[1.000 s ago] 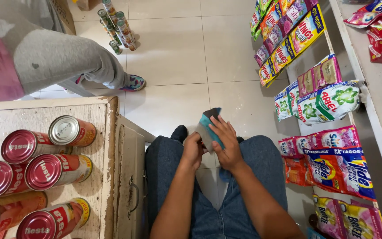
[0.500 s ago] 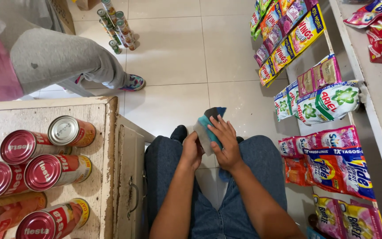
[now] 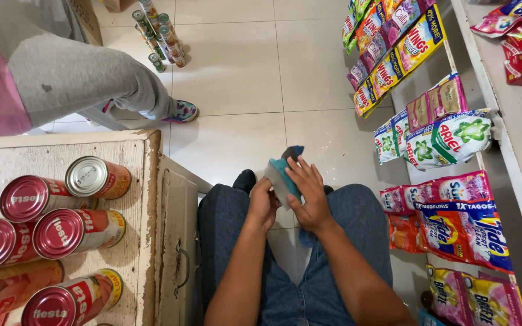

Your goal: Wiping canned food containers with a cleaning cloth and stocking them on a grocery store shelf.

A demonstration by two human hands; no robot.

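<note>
Now a small teal and blue cloth-like bundle (image 3: 285, 172) is gripped over the lap, pinched by the left hand (image 3: 262, 204) and covered by the right hand's (image 3: 309, 196) spread fingers; with so light a pinch, it could be dropped onto the tiled floor (image 3: 237, 72).

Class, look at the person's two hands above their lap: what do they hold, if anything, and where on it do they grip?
Both hands hold a small teal packet: the left hand grips its lower left edge, the right hand its right side.

Bare forearms, dark blue jeans (image 3: 333, 290), black shoes (image 3: 246, 179)
</note>
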